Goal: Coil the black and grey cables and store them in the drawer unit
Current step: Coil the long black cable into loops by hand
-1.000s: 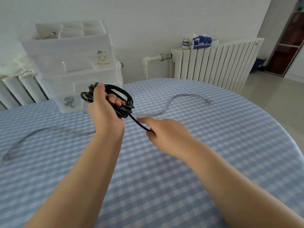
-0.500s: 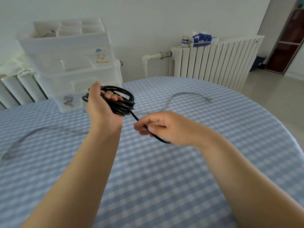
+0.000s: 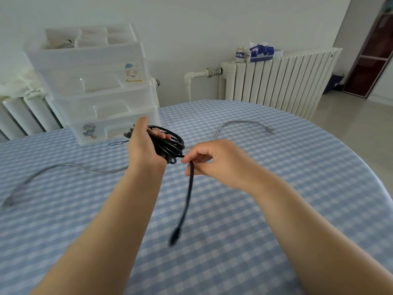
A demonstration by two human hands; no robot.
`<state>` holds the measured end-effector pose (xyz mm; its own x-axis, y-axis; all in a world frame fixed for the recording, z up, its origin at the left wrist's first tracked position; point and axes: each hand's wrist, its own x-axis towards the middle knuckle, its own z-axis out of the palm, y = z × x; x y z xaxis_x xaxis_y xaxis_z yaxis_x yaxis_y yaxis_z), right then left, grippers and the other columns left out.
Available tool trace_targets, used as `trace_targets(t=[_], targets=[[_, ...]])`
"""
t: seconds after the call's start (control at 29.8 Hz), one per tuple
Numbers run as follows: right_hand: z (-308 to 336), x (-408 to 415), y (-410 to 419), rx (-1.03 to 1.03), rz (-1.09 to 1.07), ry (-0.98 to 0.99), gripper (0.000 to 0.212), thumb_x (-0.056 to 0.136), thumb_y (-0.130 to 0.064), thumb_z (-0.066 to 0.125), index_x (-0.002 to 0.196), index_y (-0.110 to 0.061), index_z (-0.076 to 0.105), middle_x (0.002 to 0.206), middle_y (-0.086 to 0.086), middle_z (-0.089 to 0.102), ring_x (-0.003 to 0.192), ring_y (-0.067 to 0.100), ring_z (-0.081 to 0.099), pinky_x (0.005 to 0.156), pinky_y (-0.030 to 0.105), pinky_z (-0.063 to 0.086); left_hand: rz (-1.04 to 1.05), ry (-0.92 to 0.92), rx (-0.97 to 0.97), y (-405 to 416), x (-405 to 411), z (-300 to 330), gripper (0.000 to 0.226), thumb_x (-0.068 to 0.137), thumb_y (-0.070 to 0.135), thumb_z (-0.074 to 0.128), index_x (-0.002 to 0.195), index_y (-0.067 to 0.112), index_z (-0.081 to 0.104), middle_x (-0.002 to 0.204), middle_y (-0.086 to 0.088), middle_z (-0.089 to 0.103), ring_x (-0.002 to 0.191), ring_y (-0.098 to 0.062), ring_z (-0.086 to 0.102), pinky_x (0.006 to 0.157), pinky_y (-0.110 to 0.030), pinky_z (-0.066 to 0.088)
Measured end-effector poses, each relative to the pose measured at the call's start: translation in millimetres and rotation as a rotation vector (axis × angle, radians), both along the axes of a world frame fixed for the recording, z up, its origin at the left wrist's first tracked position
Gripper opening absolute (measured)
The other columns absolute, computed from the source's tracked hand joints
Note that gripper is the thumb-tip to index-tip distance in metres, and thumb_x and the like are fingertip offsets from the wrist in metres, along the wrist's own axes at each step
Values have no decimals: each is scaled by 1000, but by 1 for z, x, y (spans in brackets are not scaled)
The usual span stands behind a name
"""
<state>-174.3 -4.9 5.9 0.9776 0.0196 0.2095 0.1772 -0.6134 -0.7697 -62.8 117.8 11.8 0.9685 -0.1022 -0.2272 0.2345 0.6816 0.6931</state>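
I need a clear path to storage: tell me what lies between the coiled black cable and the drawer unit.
In the head view, only thin loose wires on the checked tablecloth lie between the black cable and the drawer unit.

Checked cloth tablecloth (image 3: 255, 209), translucent plastic drawer unit (image 3: 95, 81), matt black cable (image 3: 170, 143)

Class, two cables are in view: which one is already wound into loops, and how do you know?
The black cable: the left hand grips its coil, the right hand pinches its loose tail. The grey cable lies uncoiled across the table.
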Motion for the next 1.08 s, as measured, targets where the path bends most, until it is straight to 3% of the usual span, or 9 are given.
trace_targets(t=[0.1, 0.2, 0.34, 0.5, 0.64, 0.81, 0.91, 1.08], targets=[[-4, 2, -2, -32, -35, -52, 10, 79, -27, 77, 88, -25, 74, 84, -10, 69, 79, 3, 64, 77, 18, 51, -46, -24, 88, -8, 0, -10, 40, 92, 29, 58, 58, 14, 43, 45, 2, 43, 41, -14, 46, 50, -24, 46], [-6, 4, -3, -10, -54, -22, 15, 80, -37, 74, 81, -23, 69, 77, -2, 71, 75, 15, 66, 74, 32, 54, -109, -47, 140, -13, -5, -15, 36, 90, 30, 61, 62, 13, 48, 49, 2, 49, 40, -12, 48, 51, -26, 43], [-5, 6, -5, 62, -103, -6, 26, 87, -36, 67, 73, -17, 57, 64, 0, 70, 59, 8, 67, 64, 18, 52, -242, -86, 317, -15, -14, -16, 43, 87, 47, 62, 61, 14, 53, 51, 1, 56, 51, -16, 55, 62, -32, 48], [-6, 6, 1, 202, -95, -2, 31, 91, -32, 64, 75, -7, 55, 61, 4, 70, 52, 13, 67, 57, 18, 52, -261, -131, 422, -25, -30, -13, 74, 84, 76, 36, 37, 21, 52, 42, 5, 49, 41, -13, 47, 55, -30, 42], [-7, 6, 7, 151, -88, 20, 30, 89, -32, 66, 79, -5, 56, 64, 4, 71, 53, 13, 68, 58, 19, 54, -184, -121, 481, -25, -29, -13, 73, 82, 78, 32, 61, 13, 55, 46, 2, 52, 53, -18, 52, 60, -33, 45], [-8, 6, 11, 149, -64, 86, 28, 88, -33, 67, 76, -11, 56, 63, 4, 72, 55, 13, 69, 56, 17, 51, -329, -268, 475, -24, -26, -19, 71, 59, 88, 40, 48, 19, 51, 45, 3, 46, 44, -15, 45, 56, -31, 40], [-6, 6, 9, 228, -78, 120, 28, 88, -31, 67, 73, -11, 56, 62, 6, 72, 57, 16, 70, 57, 22, 54, -485, -358, 434, -23, -21, -24, 70, 53, 85, 50, 60, 16, 49, 51, 2, 46, 49, -15, 45, 57, -30, 40], [-3, 1, 13, 137, -154, 114, 33, 85, -39, 69, 69, -12, 59, 61, 6, 71, 56, 15, 70, 63, 26, 55, -640, -432, 451, -17, -16, -27, 50, 71, 60, 68, 67, 13, 50, 60, -4, 47, 56, -20, 50, 59, -32, 43]])
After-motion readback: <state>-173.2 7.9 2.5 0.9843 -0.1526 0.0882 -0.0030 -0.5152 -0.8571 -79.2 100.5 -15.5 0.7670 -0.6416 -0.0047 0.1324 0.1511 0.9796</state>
